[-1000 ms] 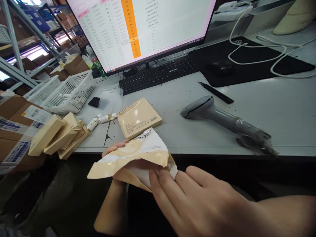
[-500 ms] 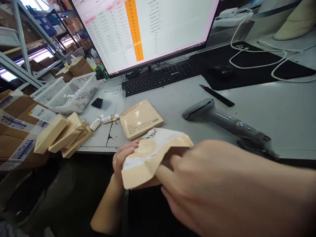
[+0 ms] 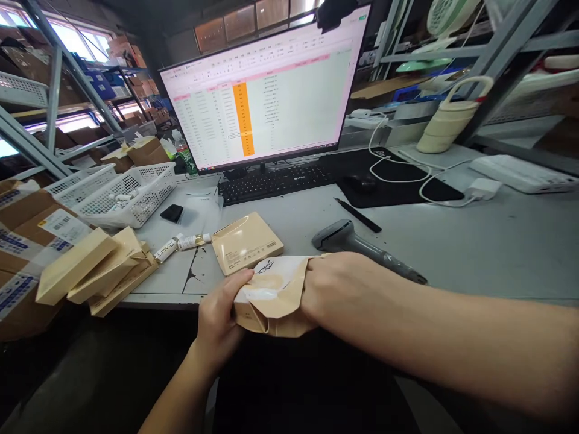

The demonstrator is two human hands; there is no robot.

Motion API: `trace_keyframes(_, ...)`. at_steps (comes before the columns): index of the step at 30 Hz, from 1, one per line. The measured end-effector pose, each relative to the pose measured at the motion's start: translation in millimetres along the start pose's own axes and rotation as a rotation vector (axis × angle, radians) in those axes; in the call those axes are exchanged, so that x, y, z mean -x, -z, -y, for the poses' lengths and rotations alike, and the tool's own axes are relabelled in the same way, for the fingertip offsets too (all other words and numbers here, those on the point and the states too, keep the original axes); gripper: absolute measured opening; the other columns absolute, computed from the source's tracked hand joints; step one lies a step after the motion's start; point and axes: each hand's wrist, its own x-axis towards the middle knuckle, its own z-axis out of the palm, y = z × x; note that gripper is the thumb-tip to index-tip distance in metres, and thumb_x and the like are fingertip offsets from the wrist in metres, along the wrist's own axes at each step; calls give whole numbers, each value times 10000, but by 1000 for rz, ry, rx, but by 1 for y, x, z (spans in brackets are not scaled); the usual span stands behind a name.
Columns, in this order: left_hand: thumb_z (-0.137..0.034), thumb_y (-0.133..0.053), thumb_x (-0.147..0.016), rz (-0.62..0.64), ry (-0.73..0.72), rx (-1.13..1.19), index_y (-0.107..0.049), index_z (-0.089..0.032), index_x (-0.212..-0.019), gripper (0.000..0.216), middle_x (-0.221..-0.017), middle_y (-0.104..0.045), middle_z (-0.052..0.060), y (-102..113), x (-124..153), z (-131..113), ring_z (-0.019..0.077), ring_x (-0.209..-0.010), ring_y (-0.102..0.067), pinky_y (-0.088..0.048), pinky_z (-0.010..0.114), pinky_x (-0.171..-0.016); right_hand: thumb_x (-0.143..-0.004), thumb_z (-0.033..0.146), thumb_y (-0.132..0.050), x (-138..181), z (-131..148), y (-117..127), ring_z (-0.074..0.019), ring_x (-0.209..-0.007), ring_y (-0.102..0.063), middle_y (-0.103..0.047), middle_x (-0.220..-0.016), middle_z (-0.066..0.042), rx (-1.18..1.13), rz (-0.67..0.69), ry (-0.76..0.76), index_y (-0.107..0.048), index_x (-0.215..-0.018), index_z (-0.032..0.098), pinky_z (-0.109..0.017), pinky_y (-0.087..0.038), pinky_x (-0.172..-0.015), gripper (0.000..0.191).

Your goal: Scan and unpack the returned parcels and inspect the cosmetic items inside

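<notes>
A cream and white cardboard box (image 3: 274, 295) with printed lettering is held above my lap, close to the table's front edge. My left hand (image 3: 221, 313) grips its left end, thumb on top. My right hand (image 3: 337, 283) reaches into the box's open right end. Its fingers are hidden inside, so I cannot see what they touch. Just beyond lies a flat cream box (image 3: 248, 241) with a shiny face and a barcode. Two small white tubes (image 3: 192, 241) lie left of it. A grey barcode scanner (image 3: 362, 244) rests behind my right hand.
Several cream boxes (image 3: 106, 265) lean at the table's left edge by a brown carton (image 3: 27, 253). White baskets (image 3: 136, 202) stand behind them. A keyboard (image 3: 275, 181), monitor (image 3: 289, 102), mouse (image 3: 359, 182), black craft knife (image 3: 358, 215) and white cable (image 3: 402, 178) occupy the back.
My right hand has gone deeper into the box, and the box has turned and tilted. My left thumb now lies over its top. The camera view has lifted and pulled back.
</notes>
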Motion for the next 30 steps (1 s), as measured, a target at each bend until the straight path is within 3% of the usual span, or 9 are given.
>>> trace_keyframes(7,-193,-755,-807,20,124,153,-696,-244,-1133,335,-1014,-791,37,15,-6,-7,213,-837,-773,-632,267,-704,-815,51,-685,-7,-9,43,-145,-695,-684,-743,-793,2,-208,143,-27,-745,-841,215,-241,-422,-566,176)
trace_keyframes(11,-312,-849,-718,-104,346,216,-761,-202,-982,299,-842,-792,37,17,-10,-2,234,-688,-757,-632,290,-596,-988,253,-562,-6,-25,45,-184,-893,-685,-744,-972,-70,-373,-175,-46,-741,-1009,188,-312,-523,-795,192)
trace_keyframes(14,-368,-904,-635,-218,537,283,-771,-169,-1020,453,-977,-799,87,18,-11,1,316,-879,-769,-658,385,-754,-898,491,-693,-7,-33,26,-291,-1297,-537,-580,-1409,-162,-594,-492,-141,-537,-1420,211,-483,-477,-1033,613)
trace_keyframes(16,-383,-907,-617,-278,612,373,-762,-155,-1068,525,-1058,-788,105,17,-11,1,343,-988,-750,-642,419,-848,-791,537,-788,-12,-31,5,-308,-1387,-463,-425,-1548,-188,-922,-513,-270,-260,-1581,265,-505,-493,-1029,988)
trace_keyframes(18,-405,-888,-637,-339,675,474,-741,-148,-1114,562,-1086,-780,106,13,-12,2,337,-1015,-741,-635,411,-865,-743,499,-832,-19,-25,-16,-288,-1345,-515,-454,-1520,-185,-1279,-408,-366,-142,-1592,282,-467,-525,-991,1115)
trace_keyframes(20,-406,-874,-658,-375,709,515,-730,-139,-1104,540,-1048,-783,98,7,-14,5,317,-974,-748,-636,380,-831,-676,455,-883,-27,-17,-32,-270,-1268,-571,-568,-1400,-146,-1435,-317,-407,-269,-1525,252,-435,-513,-1004,1067)
trace_keyframes(23,-374,-860,-688,-405,697,502,-714,-130,-1103,503,-1019,-781,94,-5,-23,14,286,-913,-752,-627,349,-801,-621,427,-913,-37,-11,-42,-253,-1109,-621,-661,-1210,-96,-1278,-298,-455,-479,-1289,207,-412,-509,-956,826)
trace_keyframes(27,-358,-863,-702,-550,660,490,-679,-134,-1184,562,-1130,-760,111,-17,-38,24,273,-1031,-730,-601,331,-873,-734,370,-806,-53,-21,-40,-252,-945,-628,-677,-1077,-88,-976,-316,-507,-479,-1212,192,-422,-501,-829,606)
trace_keyframes(30,-400,-900,-660,-589,698,546,-664,-131,-1156,612,-1097,-760,122,-21,-45,26,276,-998,-738,-608,347,-862,-738,348,-787,-66,-41,-41,-246,-968,-633,-674,-1093,-86,-1029,-363,-523,-491,-1204,188,-420,-507,-858,574)
